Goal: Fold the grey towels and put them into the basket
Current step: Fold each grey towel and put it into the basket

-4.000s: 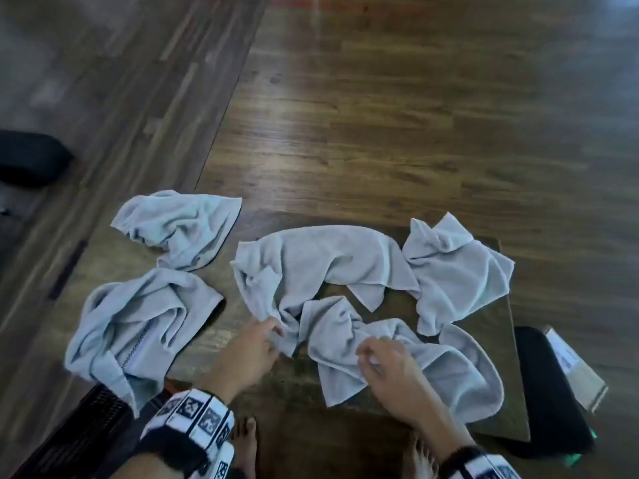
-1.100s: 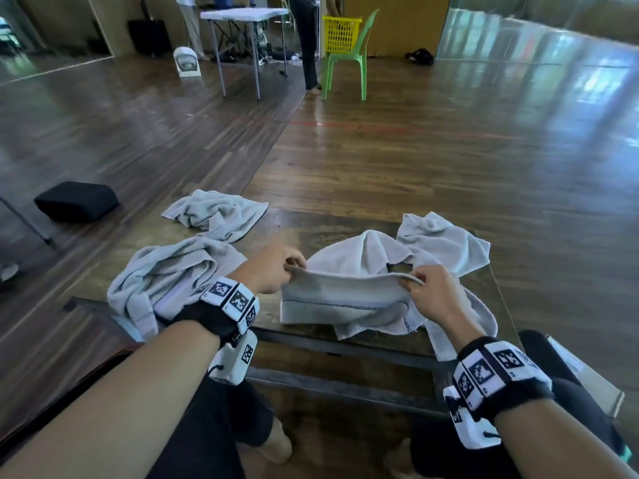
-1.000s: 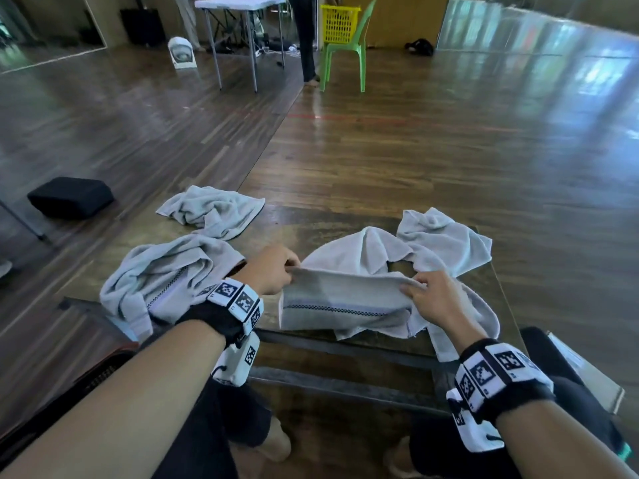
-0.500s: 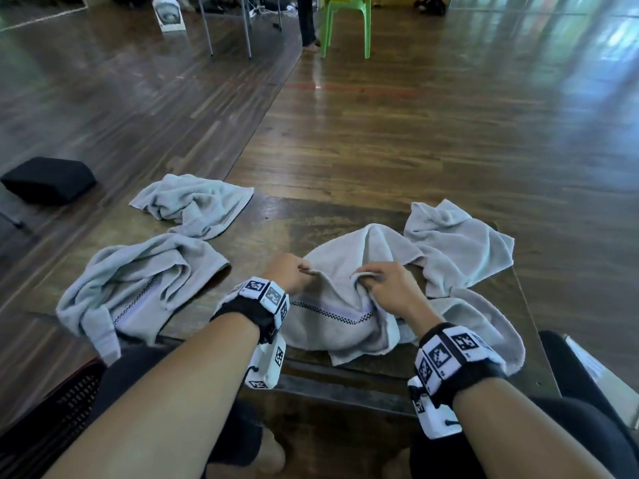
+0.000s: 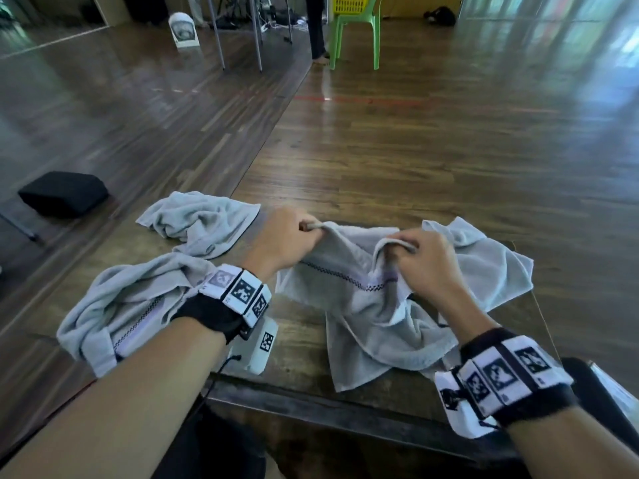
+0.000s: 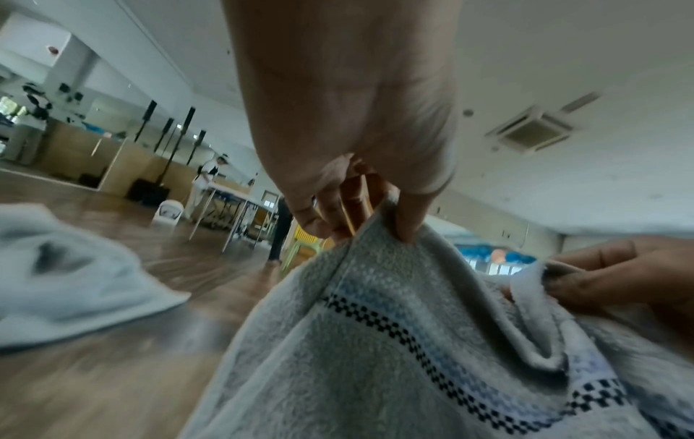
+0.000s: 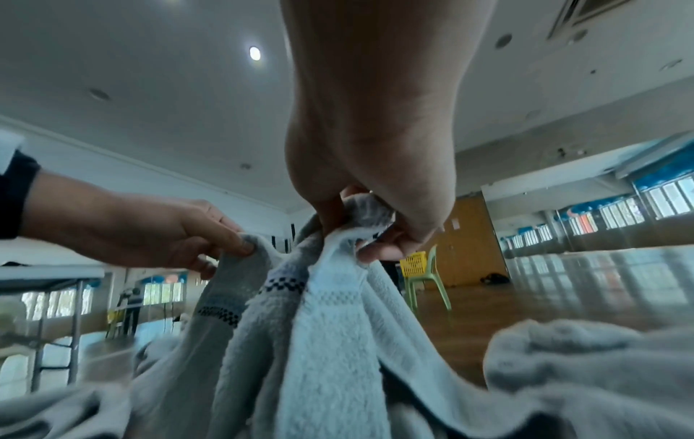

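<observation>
A grey towel (image 5: 349,288) with a black checked band hangs between my two hands over the low wooden table (image 5: 297,361). My left hand (image 5: 294,236) pinches its upper left corner (image 6: 379,237). My right hand (image 5: 422,257) pinches a bunched edge of the same towel (image 7: 360,234) a short way to the right. More grey towels lie crumpled on the table: one behind my right hand (image 5: 491,267), one at the far left (image 5: 200,219), one at the near left (image 5: 131,299). A dark basket is not clearly shown.
A black bag (image 5: 62,193) lies on the wooden floor to the left. Far off stand a green chair (image 5: 356,32) with a yellow basket (image 5: 349,3), folding table legs (image 5: 238,32) and a person's legs (image 5: 316,29). A dark object (image 5: 601,392) sits at the table's right end.
The towel was picked up from the table and stretched between both hands a second ago. Since then my hands came closer together, regripped, and now lift the towel's edge again.
</observation>
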